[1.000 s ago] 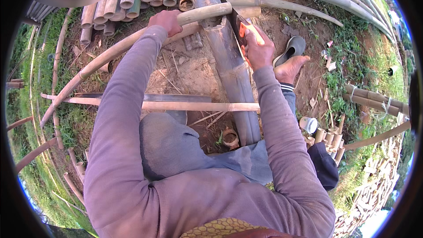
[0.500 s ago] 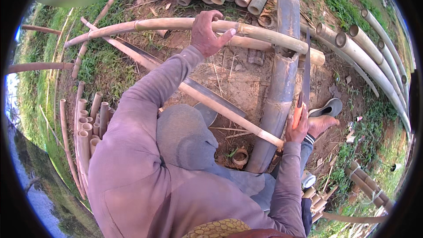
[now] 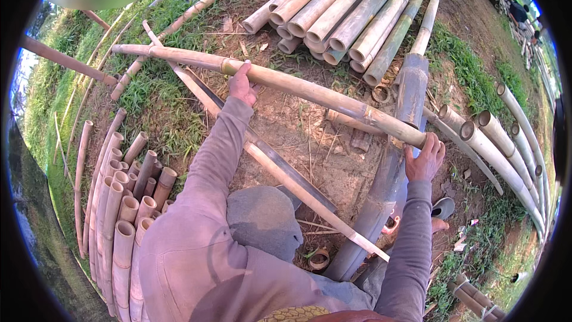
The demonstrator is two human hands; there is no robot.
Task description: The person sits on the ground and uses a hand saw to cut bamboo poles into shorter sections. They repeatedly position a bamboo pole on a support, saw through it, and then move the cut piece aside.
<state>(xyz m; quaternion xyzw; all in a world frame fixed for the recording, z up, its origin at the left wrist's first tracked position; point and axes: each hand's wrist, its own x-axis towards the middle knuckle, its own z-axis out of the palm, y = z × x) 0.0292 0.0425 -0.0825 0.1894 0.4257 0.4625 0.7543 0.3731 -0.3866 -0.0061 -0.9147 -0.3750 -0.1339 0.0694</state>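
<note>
A long pale bamboo pole (image 3: 310,90) lies across the front of me, slanting down from far left to right. My left hand (image 3: 243,85) is wrapped round it left of its middle. At its right end my right hand (image 3: 425,158) grips the pole, thumb on the near side. Beneath that end stands a thick grey bamboo trunk (image 3: 384,185), slanting from the lower middle toward the far right. Beside the trunk, low and partly hidden, shows the orange handle (image 3: 391,225) of the saw. A shorter bamboo piece (image 3: 353,121) lies under the pole, touching or close to the trunk.
A stack of cut bamboo poles (image 3: 333,24) lies at the far side. Upright bamboo lengths (image 3: 124,238) crowd the left, and long curved poles (image 3: 506,161) lie at right. A split bamboo strip (image 3: 298,188) crosses the dirt near my knee. A bamboo ring (image 3: 319,258) sits by the trunk.
My right hand has let go of the saw and moved up to grip the pole's right end. The saw is now down beside the trunk. My left hand has shifted left along the pole.
</note>
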